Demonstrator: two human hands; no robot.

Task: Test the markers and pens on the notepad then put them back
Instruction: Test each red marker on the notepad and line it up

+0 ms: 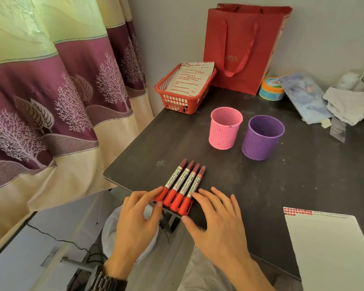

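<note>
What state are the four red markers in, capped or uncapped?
Capped: all four red markers lie side by side, each with its red clip cap on the near end; no writing tip shows.

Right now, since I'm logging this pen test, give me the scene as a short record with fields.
markers: four, red, side by side, flat at the table edge
left hand: fingers touch the row's left side
right hand: fingers touch the row's right side
cups: pink cup and purple cup upright, no pens seen inside
notepad: flat at near right, apart from the markers
</note>
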